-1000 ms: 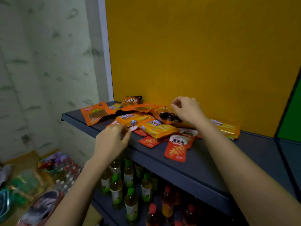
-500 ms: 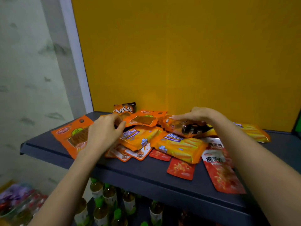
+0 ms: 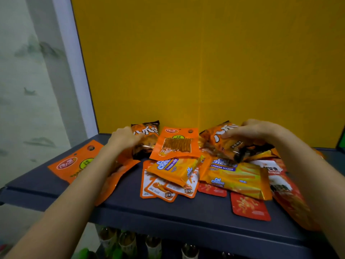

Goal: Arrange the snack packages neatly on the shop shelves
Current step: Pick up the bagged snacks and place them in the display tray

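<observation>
left hand (image 3: 124, 140) grips the rear orange-black bag (image 3: 149, 139); right hand (image 3: 252, 130) grips a second orange-black bag (image 3: 222, 143). in front, cheese wafer packs (image 3: 235, 176) lie jumbled on the shelf (image 3: 168, 217).

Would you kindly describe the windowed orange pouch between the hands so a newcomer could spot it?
Look below the yellow back panel to the dark shelf. At the pile's back, between two puffy orange-and-black bags, lies the flat orange pouch. Alone there, its clear window fully shows thin sticks.

Bare shelf (image 3: 186, 217) lies in front of the snack pile (image 3: 175, 169) and left of it; the yellow back panel (image 3: 186, 71) closes off the space just behind the pile.
</observation>
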`<state>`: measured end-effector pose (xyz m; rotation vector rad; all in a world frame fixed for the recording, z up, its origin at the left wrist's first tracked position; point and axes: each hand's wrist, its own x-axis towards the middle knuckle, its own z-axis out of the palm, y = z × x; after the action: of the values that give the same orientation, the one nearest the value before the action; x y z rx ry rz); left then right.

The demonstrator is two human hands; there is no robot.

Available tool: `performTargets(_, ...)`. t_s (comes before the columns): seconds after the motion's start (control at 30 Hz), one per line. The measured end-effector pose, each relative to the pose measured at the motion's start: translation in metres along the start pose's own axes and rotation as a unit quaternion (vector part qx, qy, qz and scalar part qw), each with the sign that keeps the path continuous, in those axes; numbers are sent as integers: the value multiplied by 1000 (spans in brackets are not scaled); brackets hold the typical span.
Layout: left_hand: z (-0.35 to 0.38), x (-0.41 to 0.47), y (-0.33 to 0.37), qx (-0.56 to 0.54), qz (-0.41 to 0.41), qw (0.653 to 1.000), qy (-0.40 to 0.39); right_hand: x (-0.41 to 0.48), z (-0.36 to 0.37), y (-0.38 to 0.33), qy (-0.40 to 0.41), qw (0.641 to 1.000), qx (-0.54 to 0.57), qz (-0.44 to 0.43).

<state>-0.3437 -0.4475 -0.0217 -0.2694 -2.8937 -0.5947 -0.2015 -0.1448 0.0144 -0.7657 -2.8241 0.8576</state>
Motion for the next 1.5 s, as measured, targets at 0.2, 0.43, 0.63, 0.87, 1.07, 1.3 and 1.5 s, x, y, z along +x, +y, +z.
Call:
performTargets(0.2, 9, 24, 4, -116, -52, 990, -65, -10, 4, 3, 177, 983, 55, -4)
performTargets(0.43, 22, 46, 6, -331, -99, 932, -105, -31, 20, 0, 236, 963, 123, -33)
performTargets(0.63, 25, 48, 9, -462, -100, 874, -109, -39, 29, 3, 239, 936, 252, -58)
performTargets(0.87, -2, 48, 20, -498, -30, 864, 73, -38, 40, 10, 277, 890, 355, -74)
performTargets(1.07, -44, 14, 52, -532, 101, 816, 203, -53, 27, 32, 338, 828, 436, -99)
performTargets(1.3, -44, -69, 162, -624, 239, 744, 17, -102, -22, 105, 382, 805, 449, -65)
performTargets(1.5, 15, -157, 291, -632, 291, 701, -156, -184, -77, 219, 466, 788, 403, -5)
